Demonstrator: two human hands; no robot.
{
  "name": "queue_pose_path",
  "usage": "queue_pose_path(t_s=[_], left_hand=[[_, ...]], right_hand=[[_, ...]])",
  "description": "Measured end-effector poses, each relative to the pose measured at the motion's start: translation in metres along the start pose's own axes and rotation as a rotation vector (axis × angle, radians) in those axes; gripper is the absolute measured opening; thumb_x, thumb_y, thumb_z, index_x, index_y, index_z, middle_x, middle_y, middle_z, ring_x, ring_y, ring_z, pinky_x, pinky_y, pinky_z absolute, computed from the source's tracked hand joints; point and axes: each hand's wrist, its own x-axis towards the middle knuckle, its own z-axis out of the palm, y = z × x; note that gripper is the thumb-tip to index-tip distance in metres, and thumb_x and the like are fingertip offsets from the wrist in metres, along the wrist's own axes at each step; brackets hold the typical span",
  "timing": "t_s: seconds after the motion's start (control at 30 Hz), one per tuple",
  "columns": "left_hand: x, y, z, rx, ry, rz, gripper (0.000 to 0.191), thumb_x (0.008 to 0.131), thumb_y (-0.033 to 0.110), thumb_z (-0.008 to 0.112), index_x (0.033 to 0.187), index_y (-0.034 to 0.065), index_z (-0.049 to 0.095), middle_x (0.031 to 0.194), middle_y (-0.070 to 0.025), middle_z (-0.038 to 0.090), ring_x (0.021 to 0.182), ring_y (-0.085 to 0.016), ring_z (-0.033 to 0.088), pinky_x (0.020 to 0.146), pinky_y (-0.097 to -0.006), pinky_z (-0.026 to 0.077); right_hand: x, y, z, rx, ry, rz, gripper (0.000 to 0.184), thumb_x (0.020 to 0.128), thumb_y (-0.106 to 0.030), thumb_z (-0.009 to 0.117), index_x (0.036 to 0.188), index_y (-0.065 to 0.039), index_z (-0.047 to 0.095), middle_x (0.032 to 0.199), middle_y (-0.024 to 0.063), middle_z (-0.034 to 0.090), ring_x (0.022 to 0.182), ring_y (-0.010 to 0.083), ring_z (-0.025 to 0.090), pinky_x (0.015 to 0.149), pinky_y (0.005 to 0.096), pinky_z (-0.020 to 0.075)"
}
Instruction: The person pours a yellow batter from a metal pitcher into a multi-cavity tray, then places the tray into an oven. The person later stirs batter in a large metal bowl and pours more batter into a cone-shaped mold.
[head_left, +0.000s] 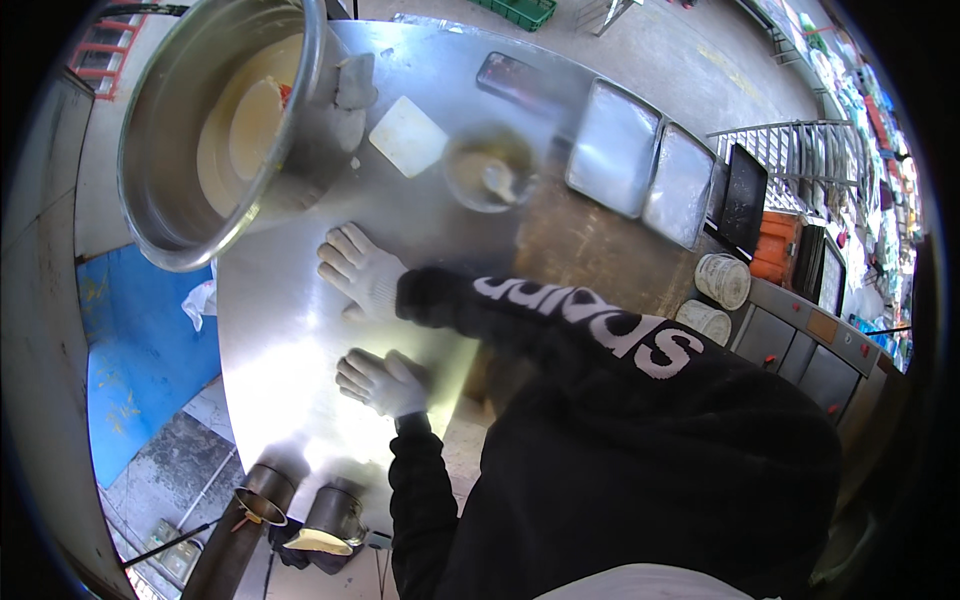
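My right hand, in a white knit glove, is palm down over the steel table with its fingers spread. It holds nothing. My left hand, gloved the same way, is nearer the lower end of the table, fingers a little apart and no object in it. I cannot tell whether either palm touches the steel. Beyond my right hand stands a large metal bowl, tilted in view, with a cream-coloured mixture inside. A white square board and a small round bowl holding something pale are on my right.
Metal baking trays lie farther right, past a worn brown board. White buckets stand by an orange crate. Metal pots are at the table's left end. Glare whitens the steel near my left hand.
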Motion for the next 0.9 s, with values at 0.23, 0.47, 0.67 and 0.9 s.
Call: queue_pose_path(t_s=[0.23,0.47,0.67,0.9], left_hand=[[0.003,0.002,-0.004,-0.062,0.004,0.001,0.080,0.108,0.056,0.046,0.164,0.0006,0.036,0.169,-0.0293,0.035,0.157,-0.055,0.027,0.130,-0.0671,0.019],[-0.021,0.006,0.013,0.028,0.027,-0.067,0.076,0.111,0.055,0.044,0.166,0.0030,0.036,0.172,-0.0240,0.036,0.158,-0.049,0.031,0.132,-0.0594,0.021],[-0.123,0.010,0.001,-0.159,-0.013,0.027,0.068,0.112,0.051,0.048,0.160,0.0030,0.052,0.164,-0.0253,0.050,0.154,-0.041,0.044,0.129,-0.0503,0.033],[-0.232,0.053,-0.073,-1.804,-0.293,-0.811,0.067,0.115,0.058,0.047,0.147,0.0012,0.061,0.141,-0.0150,0.067,0.130,-0.029,0.062,0.114,-0.0460,0.047]], right_hand=[[-0.074,-0.013,-0.024,-0.009,-0.016,-0.172,0.087,0.071,-0.054,0.087,0.134,0.002,0.064,0.144,0.0195,0.058,0.144,0.0423,0.045,0.126,0.0596,0.0290],[-0.177,-0.046,-0.038,0.009,-0.055,-0.190,0.085,0.080,-0.054,0.081,0.143,-0.001,0.061,0.150,0.0194,0.056,0.149,0.0415,0.042,0.130,0.0589,0.0245],[-0.259,-0.075,-0.071,-0.064,-0.205,-0.238,0.081,0.080,-0.047,0.085,0.143,-0.004,0.061,0.145,0.0187,0.059,0.143,0.0405,0.049,0.126,0.0564,0.0333],[-0.296,-0.138,-0.101,0.469,-0.524,0.409,0.067,0.098,-0.048,0.071,0.148,-0.006,0.058,0.139,0.0205,0.067,0.127,0.0399,0.066,0.106,0.0485,0.0547]])
